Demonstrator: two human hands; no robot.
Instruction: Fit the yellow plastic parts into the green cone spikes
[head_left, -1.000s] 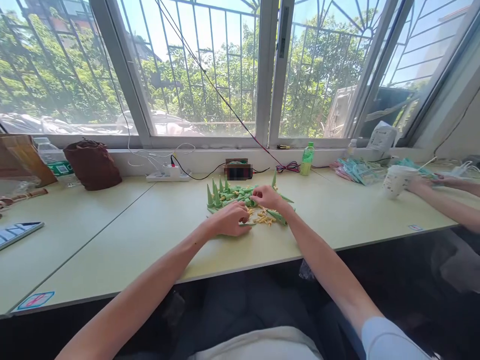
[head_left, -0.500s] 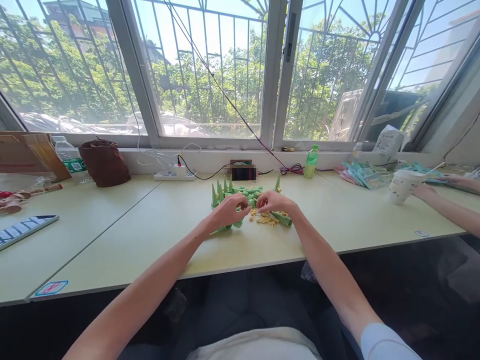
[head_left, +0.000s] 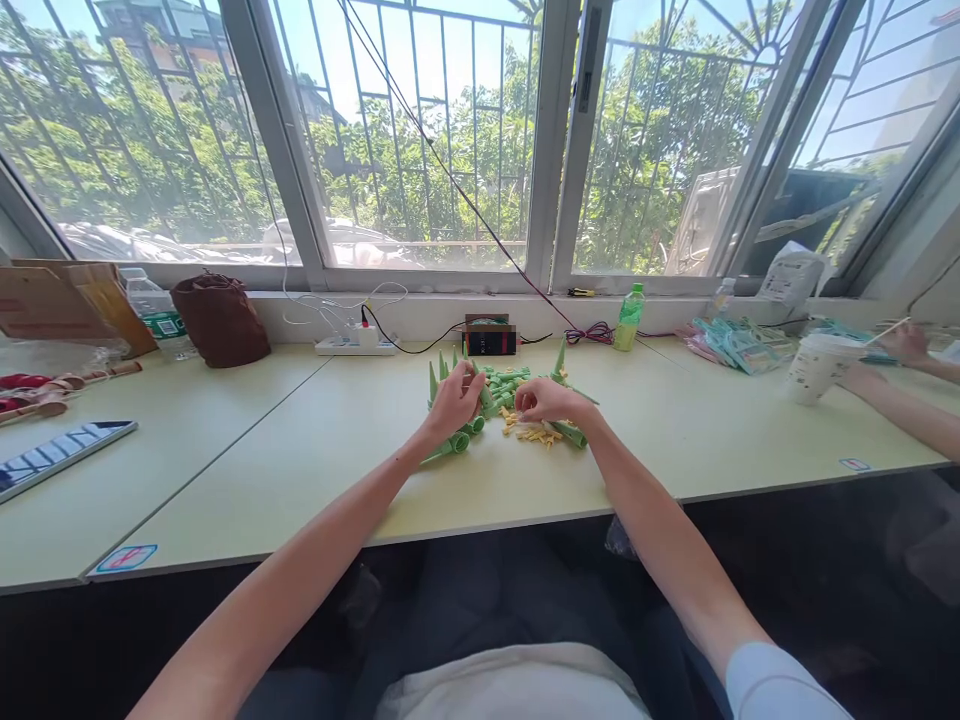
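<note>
My left hand (head_left: 454, 397) is closed around a slim green plastic piece (head_left: 485, 392), partly hidden by the fingers. Bent over a scatter of small yellow pieces (head_left: 534, 434), my right hand (head_left: 551, 399) has its fingertips pinched together; whatever lies between them is too small to make out. Several green cones (head_left: 433, 382) stand upright behind my left hand, and hollow green cones (head_left: 459, 441) lie on their sides below it. Beyond both hands spreads a heap of green pieces (head_left: 506, 378). One more green cone (head_left: 574, 434) lies under my right wrist.
A dark box-like device (head_left: 489, 338) with wires stands behind the heap. Along the back are a power strip (head_left: 356, 344), a brown pouch (head_left: 220, 320) and a green bottle (head_left: 628, 318). A phone (head_left: 64, 458) lies left; a white cup (head_left: 821, 368) stands right, near another person's arms (head_left: 889, 400).
My left hand has risen from the table's near side toward the upright cones, uncovering hollow cones lying below it. My right hand has come down slightly over the yellow pieces. The view has shifted.
</note>
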